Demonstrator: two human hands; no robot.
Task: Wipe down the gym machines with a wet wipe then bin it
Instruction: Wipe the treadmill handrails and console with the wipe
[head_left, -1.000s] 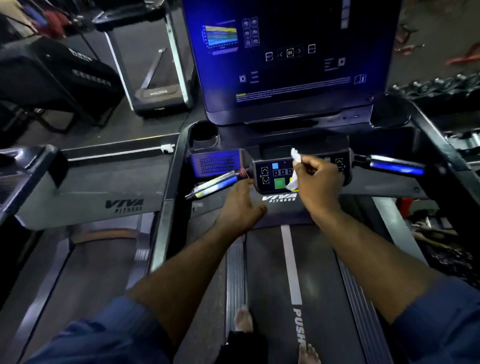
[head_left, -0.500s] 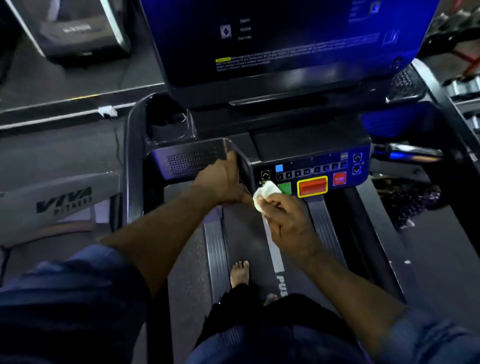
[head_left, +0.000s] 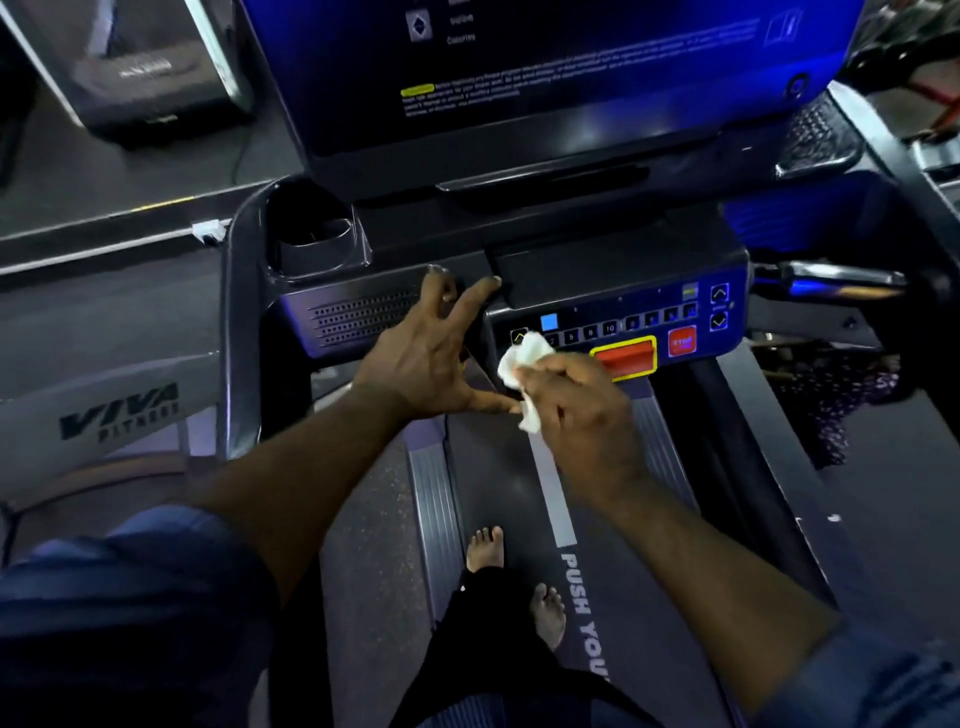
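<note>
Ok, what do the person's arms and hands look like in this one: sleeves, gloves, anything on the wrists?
Both the left hand and the right hand are bare: no gloves, and no rings, watch or bands show. The forearms are bare too. The left sleeve and the right sleeve are blue cloth, ending near the elbows.

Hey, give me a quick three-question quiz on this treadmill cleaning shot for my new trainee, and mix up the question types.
1. Multiple choice: the wet wipe is A) lying on the treadmill belt, B) pinched in the right hand, C) already in a bin.
2. True or false: the left hand grips a second wipe.
3. Fill in: the wide red button has a ___ border.

Key: 1 B. 2 False, its spread fingers hold nothing. 3 yellow.
</note>
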